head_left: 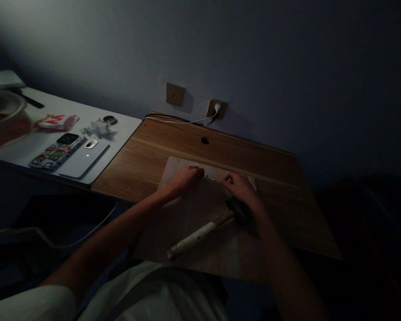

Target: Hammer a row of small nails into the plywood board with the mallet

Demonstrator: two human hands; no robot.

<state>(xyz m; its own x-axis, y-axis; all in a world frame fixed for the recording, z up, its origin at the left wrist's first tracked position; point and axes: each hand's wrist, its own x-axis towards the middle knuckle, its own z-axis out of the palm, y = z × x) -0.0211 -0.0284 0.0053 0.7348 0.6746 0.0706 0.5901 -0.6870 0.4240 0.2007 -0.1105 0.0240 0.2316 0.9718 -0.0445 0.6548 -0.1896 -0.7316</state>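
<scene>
My left hand [190, 176] rests on the far part of a pale board [203, 198], fingers curled and closed; whatever they hold is hidden. To its right, my right hand [239, 185] has thumb and fingers pinched together at the board's far edge, and the dim light hides what is in them. A few tiny shiny bits [214, 179], too small to name, lie between the two hands. A hammer [195, 239] lies on the board nearer to me. Its pale wrapped handle points to the lower left, and its dark head is partly under my right wrist.
The board lies on a wooden desk [274, 167] with a cable hole [205, 140]. A white cable [183, 121] runs to a wall socket [218, 108]. On a white table [120, 133] at left are two phones [83, 160], crumpled wrapping [98, 128] and a bowl [6, 118].
</scene>
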